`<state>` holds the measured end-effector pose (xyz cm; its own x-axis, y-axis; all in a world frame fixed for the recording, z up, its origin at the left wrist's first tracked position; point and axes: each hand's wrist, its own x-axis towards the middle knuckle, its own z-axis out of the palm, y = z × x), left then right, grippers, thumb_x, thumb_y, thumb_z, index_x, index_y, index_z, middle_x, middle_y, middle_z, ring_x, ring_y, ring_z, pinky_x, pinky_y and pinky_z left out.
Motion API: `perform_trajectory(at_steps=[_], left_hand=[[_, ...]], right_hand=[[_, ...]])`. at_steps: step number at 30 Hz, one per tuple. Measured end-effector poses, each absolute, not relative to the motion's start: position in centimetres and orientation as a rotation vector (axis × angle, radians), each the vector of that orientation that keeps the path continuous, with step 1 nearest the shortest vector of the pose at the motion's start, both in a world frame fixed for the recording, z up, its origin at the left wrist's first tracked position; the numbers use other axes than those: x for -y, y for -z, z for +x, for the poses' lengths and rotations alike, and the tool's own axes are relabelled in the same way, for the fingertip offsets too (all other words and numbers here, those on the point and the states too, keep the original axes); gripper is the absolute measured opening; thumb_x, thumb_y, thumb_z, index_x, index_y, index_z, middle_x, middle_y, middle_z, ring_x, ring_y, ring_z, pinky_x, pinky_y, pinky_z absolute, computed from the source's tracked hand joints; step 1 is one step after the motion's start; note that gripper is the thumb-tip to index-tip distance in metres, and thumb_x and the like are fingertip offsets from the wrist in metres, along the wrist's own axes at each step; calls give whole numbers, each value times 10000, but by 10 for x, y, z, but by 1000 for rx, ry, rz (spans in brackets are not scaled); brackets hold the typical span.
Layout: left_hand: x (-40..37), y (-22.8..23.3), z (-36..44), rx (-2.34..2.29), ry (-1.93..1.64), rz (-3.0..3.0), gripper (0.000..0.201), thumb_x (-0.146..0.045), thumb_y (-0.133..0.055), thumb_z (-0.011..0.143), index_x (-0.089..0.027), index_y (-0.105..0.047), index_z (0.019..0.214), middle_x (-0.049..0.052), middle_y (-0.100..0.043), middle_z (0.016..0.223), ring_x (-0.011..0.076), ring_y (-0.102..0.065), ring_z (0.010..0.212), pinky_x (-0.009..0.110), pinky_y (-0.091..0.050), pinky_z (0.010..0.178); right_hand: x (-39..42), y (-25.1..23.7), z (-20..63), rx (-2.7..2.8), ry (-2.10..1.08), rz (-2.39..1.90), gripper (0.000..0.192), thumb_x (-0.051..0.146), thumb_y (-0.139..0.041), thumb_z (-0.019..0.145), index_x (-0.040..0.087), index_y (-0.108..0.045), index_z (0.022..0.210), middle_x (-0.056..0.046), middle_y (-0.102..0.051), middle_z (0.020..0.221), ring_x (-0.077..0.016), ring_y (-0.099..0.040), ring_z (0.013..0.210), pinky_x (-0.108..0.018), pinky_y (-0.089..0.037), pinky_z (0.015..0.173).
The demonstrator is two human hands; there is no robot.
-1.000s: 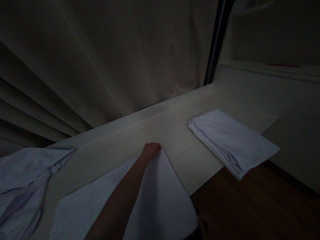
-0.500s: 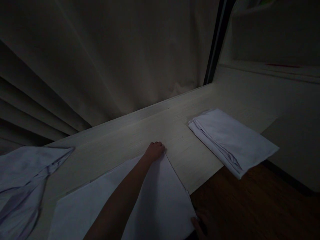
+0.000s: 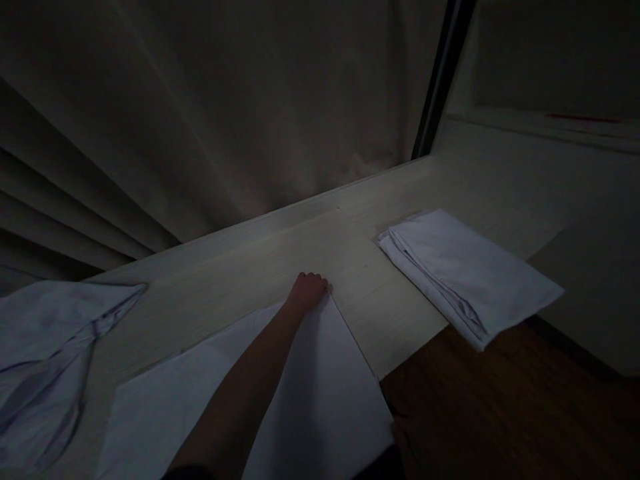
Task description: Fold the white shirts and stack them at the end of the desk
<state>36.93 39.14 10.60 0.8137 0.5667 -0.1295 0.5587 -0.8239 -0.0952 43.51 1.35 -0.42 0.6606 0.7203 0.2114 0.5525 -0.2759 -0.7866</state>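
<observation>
A folded white cloth (image 3: pixel 320 393) lies flat on a pale wooden surface, its near part reaching the bottom of the view. My left hand (image 3: pixel 309 291) has its fingers curled closed over the far right corner of this cloth. The left forearm crosses over the cloth and casts a shadow on it. At the cloth's right edge, low in the view, my right hand (image 3: pixel 406 433) is closed at the border. It is very dim and most of its fingers are hidden.
Another folded white cloth (image 3: pixel 465 267) lies to the right, overhanging the pale surface (image 3: pixel 240 273). A crumpled white cloth with purplish shading (image 3: pixel 50 353) is at the left. Behind hangs a beige curtain (image 3: pixel 250 107). Dark wooden floor (image 3: pixel 465 407) shows at the lower right.
The view has shifted slightly. My left hand stays on the far corner. My right hand has slipped further behind the cloth's right edge, and its fingers show less.
</observation>
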Motion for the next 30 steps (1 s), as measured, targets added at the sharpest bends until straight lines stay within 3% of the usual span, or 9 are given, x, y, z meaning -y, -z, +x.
perform_trajectory(at_steps=[3, 6, 8, 12, 16, 26, 30], left_hand=[[-374, -114, 374, 867, -155, -2975, 272, -211, -371, 878, -147, -598, 1014, 149, -645, 1051, 273, -566, 1025, 434, -396, 843], [-331, -124, 378, 670, -99, -3085, 306, -200, -390, 875, -224, -534, 1144, 73, -588, 1213, 216, -498, 1137, 380, -366, 922], [-296, -127, 379, 332, -100, -3247, 276, -220, -436, 862, -269, -553, 1107, 15, -614, 1159, 178, -507, 1105, 336, -367, 918], [-242, -127, 378, -146, -181, -3378, 188, -206, -537, 774, -242, -611, 943, 15, -647, 948, 185, -540, 996, 340, -383, 877], [-231, -128, 380, -95, -305, -3300, 87, -234, -564, 724, -220, -636, 771, 43, -627, 800, 209, -559, 888, 378, -397, 838], [-234, -128, 384, -54, -350, -3183, 186, -304, -511, 782, -189, -641, 715, 74, -641, 766, 222, -590, 837, 401, -421, 790], [-236, -125, 380, -33, -293, -3210, 189, -309, -496, 804, -193, -626, 731, 61, -646, 768, 209, -587, 847, 381, -423, 794]], right_hand=[[-18, -4, 437, 932, -288, -1954, 379, 554, -490, 848, 235, -694, 865, -83, -700, 933, -244, -644, 901, -386, -534, 821], [-19, -4, 440, 891, -365, -1938, 387, 563, -530, 816, 214, -676, 898, -106, -675, 998, -250, -628, 939, -387, -531, 823], [-18, 0, 442, 894, -444, -1937, 395, 576, -556, 788, 214, -680, 887, -109, -668, 1012, -248, -629, 936, -377, -534, 812], [-16, 1, 444, 840, -553, -1964, 396, 577, -545, 785, 217, -678, 879, -97, -669, 1006, -247, -623, 957, -380, -510, 857], [-18, -7, 442, 811, -645, -1998, 380, 558, -522, 804, 224, -674, 899, -79, -677, 996, -246, -620, 955, -383, -483, 882], [-14, -16, 446, 779, -654, -1932, 399, 586, -524, 777, 225, -695, 768, -91, -670, 943, -240, -624, 904, -347, -485, 841], [-15, -20, 447, 659, -733, -1931, 381, 570, -552, 745, 221, -687, 818, -78, -687, 930, -240, -628, 901, -341, -482, 825]])
